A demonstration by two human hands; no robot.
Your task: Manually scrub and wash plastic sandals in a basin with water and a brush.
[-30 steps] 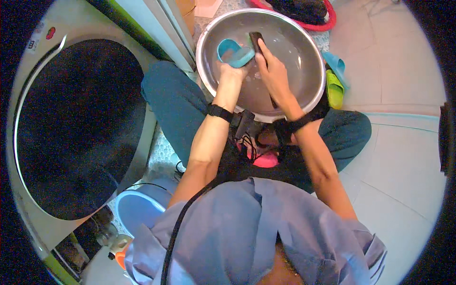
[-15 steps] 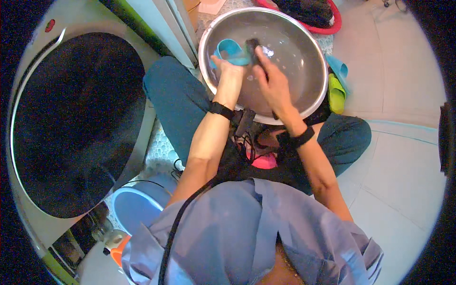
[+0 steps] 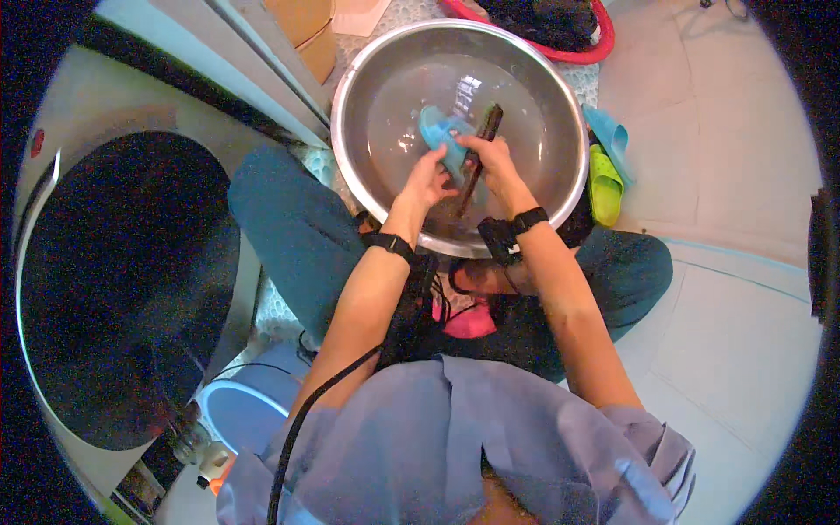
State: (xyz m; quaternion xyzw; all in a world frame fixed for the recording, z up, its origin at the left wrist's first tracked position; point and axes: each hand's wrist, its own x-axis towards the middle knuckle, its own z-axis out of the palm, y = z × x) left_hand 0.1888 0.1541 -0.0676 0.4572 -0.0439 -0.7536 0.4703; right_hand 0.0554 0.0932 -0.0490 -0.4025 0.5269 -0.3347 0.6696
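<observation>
A light-blue slipper [image 3: 453, 156] is tilted over the cloudy water in a large metal basin [image 3: 343, 131]. My left hand [image 3: 427, 179] has its fingers curled at the slipper's near end, holding it loosely. In my right hand [image 3: 499, 166] is a dark, long-handled brush [image 3: 483, 162], slanted beside the slipper. The right fingertips also touch the slipper's right side. The brush's bristles cannot be made out clearly.
Right of the basin lie a green slipper [image 3: 605, 185] and another blue slipper [image 3: 611, 136]. A red tub [image 3: 604, 44] with dark contents stands beyond. At the left are a round dark appliance door [image 3: 131, 289] and a blue bucket [image 3: 249, 411].
The slipper has turned and moved nearer the basin's middle. My left hand has shifted down to its near end. My right hand has come to the slipper's side, the brush now slanting upward.
</observation>
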